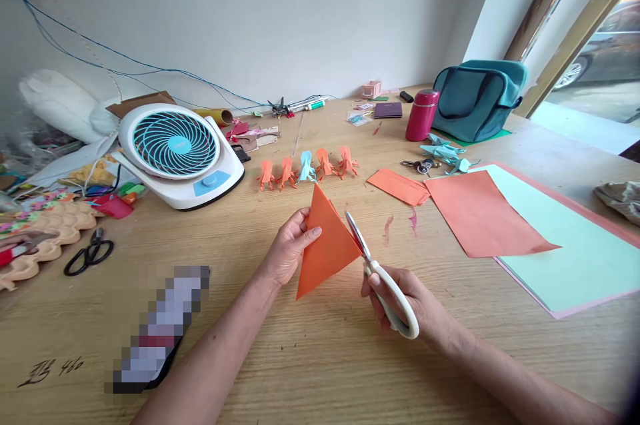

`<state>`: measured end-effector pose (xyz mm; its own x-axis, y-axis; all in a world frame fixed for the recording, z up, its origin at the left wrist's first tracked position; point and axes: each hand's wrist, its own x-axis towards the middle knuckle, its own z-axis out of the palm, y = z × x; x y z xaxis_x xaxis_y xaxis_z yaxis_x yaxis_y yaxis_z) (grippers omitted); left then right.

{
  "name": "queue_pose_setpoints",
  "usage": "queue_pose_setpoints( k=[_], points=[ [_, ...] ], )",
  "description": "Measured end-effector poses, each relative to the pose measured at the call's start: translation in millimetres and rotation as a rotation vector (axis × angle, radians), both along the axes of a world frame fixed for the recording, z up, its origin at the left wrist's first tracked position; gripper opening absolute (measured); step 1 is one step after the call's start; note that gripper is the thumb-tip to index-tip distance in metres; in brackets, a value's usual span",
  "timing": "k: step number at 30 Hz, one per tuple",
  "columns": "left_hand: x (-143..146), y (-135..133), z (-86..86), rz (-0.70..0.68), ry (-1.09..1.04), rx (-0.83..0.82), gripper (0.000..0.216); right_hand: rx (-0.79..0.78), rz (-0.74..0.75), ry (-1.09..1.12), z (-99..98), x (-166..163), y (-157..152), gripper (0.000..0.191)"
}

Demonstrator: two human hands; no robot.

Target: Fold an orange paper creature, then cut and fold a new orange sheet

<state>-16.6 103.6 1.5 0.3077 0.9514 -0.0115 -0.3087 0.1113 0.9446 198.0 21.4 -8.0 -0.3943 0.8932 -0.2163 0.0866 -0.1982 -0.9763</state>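
Observation:
An orange folded paper triangle (327,238) is pinched in my left hand (293,245), thumb on its near face. My right hand (400,298) grips white-handled scissors (395,302), fingers in the loops. Their metal blades lie along the triangle's right edge, close to its right corner; I cannot tell whether the paper is between them. Behind my hands stands a row of several folded paper figures (306,166), mostly orange with one light blue. To the right lie cut orange paper strips (400,186) and an orange sheet (487,215).
A white fan (175,152) stands at the left, with black scissors (90,253) and a blurred-out phone (160,332) nearer me. Light green sheets (575,252), blue paper figures (445,152), keys (420,165), a red flask (423,116) and a teal bag (477,102) are at right.

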Motion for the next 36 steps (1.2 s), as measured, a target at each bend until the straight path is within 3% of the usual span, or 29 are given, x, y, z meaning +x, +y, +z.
queue_pose_setpoints(
  k=[8, 21, 27, 33, 36],
  points=[
    [2, -3, -0.7, -0.020, 0.017, -0.076, 0.030, 0.124, -0.207, 0.032, 0.3, 13, 13, 0.042],
    [9, -12, 0.7, -0.158, 0.128, -0.059, 0.027, 0.142, -0.387, 0.000, -2.5, 14, 17, 0.037],
    [5, -8, 1.3, -0.136, 0.058, -0.087, 0.029, 0.308, -0.490, -0.297, -9.6, 50, 43, 0.036],
    [5, -4, 0.6, -0.070, -0.084, -0.207, 0.026, 0.426, -0.676, -0.799, -10.5, 96, 67, 0.028],
    [5, -3, 1.9, -0.118, -0.173, -0.334, 0.019, 0.496, -0.726, -0.693, -5.4, 94, 65, 0.031]
  ],
)
